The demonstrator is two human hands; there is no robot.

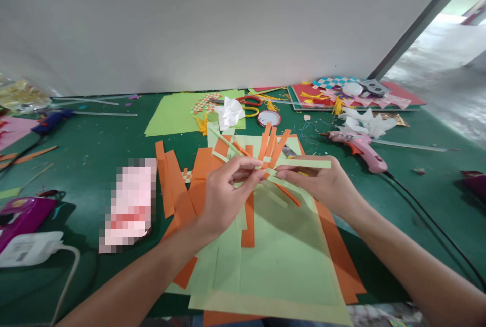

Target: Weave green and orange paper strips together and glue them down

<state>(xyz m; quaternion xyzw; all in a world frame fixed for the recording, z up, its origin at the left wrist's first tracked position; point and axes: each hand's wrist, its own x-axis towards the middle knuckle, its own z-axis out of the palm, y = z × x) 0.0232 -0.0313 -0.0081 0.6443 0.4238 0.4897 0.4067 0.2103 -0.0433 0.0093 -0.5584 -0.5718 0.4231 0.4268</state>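
Observation:
Orange and pale green paper strips (272,146) cross each other in a small woven piece held above the sheets. My left hand (231,185) pinches the woven piece at its left side, thumb and fingertips together. On the right, my right hand (313,177) has its fingers closed on a pale green strip (311,163) that points right from the weave. Several strip ends fan upward and others hang below. Beneath both hands lie large light green sheets (281,261), over orange paper (336,251). Loose orange strips (182,180) lie to the left.
A pink glue gun (360,150) with a cable lies at the right. Behind the hands are red-handled scissors (250,100), crumpled white tissue (229,113) and a round lid (269,118). A blurred pink object (131,205) and a white plug (32,248) are at the left.

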